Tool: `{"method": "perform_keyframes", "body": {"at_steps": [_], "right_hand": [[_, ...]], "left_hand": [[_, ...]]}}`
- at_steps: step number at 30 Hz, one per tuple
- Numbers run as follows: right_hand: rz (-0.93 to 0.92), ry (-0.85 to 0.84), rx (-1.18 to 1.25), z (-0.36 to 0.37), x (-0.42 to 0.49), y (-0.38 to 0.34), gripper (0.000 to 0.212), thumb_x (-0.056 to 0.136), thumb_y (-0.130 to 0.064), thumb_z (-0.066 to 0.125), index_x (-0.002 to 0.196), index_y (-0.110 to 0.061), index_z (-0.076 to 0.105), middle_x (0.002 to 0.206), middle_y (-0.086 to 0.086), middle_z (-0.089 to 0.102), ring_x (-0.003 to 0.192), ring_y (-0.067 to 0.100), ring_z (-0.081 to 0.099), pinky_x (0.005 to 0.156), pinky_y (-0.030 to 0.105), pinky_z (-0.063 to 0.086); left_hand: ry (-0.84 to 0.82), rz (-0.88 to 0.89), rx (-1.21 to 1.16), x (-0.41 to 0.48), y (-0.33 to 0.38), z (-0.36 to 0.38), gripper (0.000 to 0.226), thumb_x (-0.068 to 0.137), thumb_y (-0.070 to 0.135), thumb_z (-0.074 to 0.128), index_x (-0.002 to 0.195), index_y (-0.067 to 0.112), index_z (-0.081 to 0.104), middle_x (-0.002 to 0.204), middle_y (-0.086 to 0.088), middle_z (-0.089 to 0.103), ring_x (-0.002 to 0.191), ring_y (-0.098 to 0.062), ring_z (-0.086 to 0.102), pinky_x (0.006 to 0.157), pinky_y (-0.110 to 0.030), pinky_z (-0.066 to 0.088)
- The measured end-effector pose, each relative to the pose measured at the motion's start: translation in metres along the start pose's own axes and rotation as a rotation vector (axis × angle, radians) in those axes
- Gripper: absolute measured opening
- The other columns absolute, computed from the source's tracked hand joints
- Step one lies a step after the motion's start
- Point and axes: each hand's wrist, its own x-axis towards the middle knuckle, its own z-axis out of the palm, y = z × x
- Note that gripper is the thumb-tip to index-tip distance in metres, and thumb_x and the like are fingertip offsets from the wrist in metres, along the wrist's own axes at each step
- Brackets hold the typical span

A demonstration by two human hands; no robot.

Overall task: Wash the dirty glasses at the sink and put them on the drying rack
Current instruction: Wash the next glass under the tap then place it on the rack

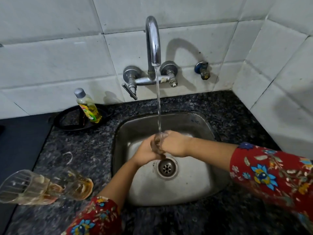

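Both hands, left (147, 154) and right (174, 144), grip one glass (158, 143) between them under running water (158, 107).

A yellow dish-soap bottle (87, 106) stood on what looked like a black tray (67, 122) atop the speckled granite counter (81, 146).

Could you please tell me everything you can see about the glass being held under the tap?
The glass is small, clear and blurred, tinted brownish, with brown liquid running from its lower end toward the drain. It is held over the steel sink, mouth upward into the water stream. The left hand wraps it from the left, the right hand from the right, so both hide much of it.
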Motion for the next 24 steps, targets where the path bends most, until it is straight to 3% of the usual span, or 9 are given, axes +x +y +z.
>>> {"method": "perform_keyframes", "body": {"at_steps": [2,3,5,7,12,15,17,22,24], "right_hand": [[-0.038,0.028,0.031,-0.002,-0.006,0.005,0.049,0.085,-0.018,0.056,0.133,-0.015,0.047,0.132,0.008,0.054,0.121,0.023,0.052,0.098,0.031,0.042],[-0.029,0.073,0.015,0.004,-0.006,0.008,0.051,0.086,-0.016,0.054,0.136,-0.013,0.044,0.135,0.01,0.052,0.124,0.024,0.05,0.099,0.028,0.039],[-0.021,0.036,-0.105,0.003,-0.003,-0.004,0.033,0.09,-0.012,0.046,0.122,-0.013,0.054,0.125,0.012,0.058,0.116,0.029,0.052,0.093,0.029,0.041],[-0.055,0.0,-0.095,0.008,0.0,-0.016,0.018,0.087,-0.006,0.046,0.096,-0.016,0.057,0.107,0.012,0.061,0.097,0.03,0.054,0.071,0.027,0.04],[-0.161,0.069,-0.095,-0.007,-0.005,0.003,0.017,0.084,-0.003,0.055,0.094,-0.009,0.068,0.1,0.01,0.068,0.094,0.029,0.063,0.08,0.033,0.05],[-0.021,-0.084,-0.075,-0.01,0.001,-0.012,0.02,0.085,-0.001,0.049,0.095,-0.008,0.064,0.107,0.014,0.064,0.093,0.029,0.058,0.077,0.034,0.043],[-0.05,-0.084,0.037,0.004,0.007,-0.016,0.023,0.083,0.002,0.048,0.074,-0.019,0.055,0.095,0.01,0.061,0.087,0.023,0.05,0.068,0.03,0.038],[0.006,0.024,0.102,0.001,-0.004,-0.002,0.018,0.088,-0.017,0.054,0.098,-0.014,0.069,0.105,0.004,0.068,0.095,0.02,0.06,0.078,0.027,0.048],[0.093,0.053,0.259,0.006,-0.002,-0.009,0.017,0.085,-0.011,0.058,0.098,-0.011,0.068,0.103,0.01,0.068,0.092,0.023,0.062,0.072,0.026,0.048]], "left_hand": [[-0.203,0.014,0.004,0.003,-0.005,-0.008,0.074,0.059,-0.02,0.077,0.124,0.005,0.051,0.107,0.007,0.06,0.093,0.014,0.061,0.079,-0.003,0.044],[-0.172,0.001,0.025,0.003,-0.004,-0.006,0.071,0.057,-0.013,0.08,0.12,0.011,0.055,0.108,0.004,0.063,0.092,0.012,0.062,0.082,-0.009,0.048],[0.05,-0.012,0.074,0.004,-0.001,0.004,0.054,0.057,0.005,0.078,0.105,0.021,0.062,0.103,0.005,0.068,0.093,-0.003,0.065,0.084,-0.025,0.053],[0.24,-0.019,0.172,0.004,0.003,0.012,0.036,0.059,0.012,0.069,0.092,0.021,0.062,0.091,0.007,0.067,0.086,-0.011,0.064,0.078,-0.03,0.053],[-0.074,-0.087,-0.006,0.004,0.0,0.002,0.06,0.059,-0.013,0.074,0.111,0.014,0.06,0.099,0.014,0.062,0.085,0.004,0.062,0.071,-0.006,0.047],[0.137,-0.053,0.147,0.003,0.001,0.015,0.044,0.062,0.009,0.074,0.104,0.015,0.063,0.1,0.009,0.067,0.09,-0.007,0.065,0.077,-0.019,0.054],[0.242,-0.015,0.179,0.001,-0.002,0.018,0.038,0.064,0.013,0.073,0.099,0.016,0.06,0.094,0.007,0.067,0.088,-0.01,0.065,0.074,-0.02,0.053],[-0.238,-0.017,-0.09,0.003,-0.008,-0.009,0.078,0.062,-0.009,0.079,0.13,0.007,0.046,0.114,0.011,0.058,0.1,0.012,0.06,0.084,-0.005,0.043],[-0.16,-0.042,-0.011,0.004,-0.004,-0.004,0.071,0.06,-0.016,0.077,0.123,0.006,0.053,0.108,0.005,0.062,0.095,0.005,0.063,0.078,-0.005,0.044]]}}
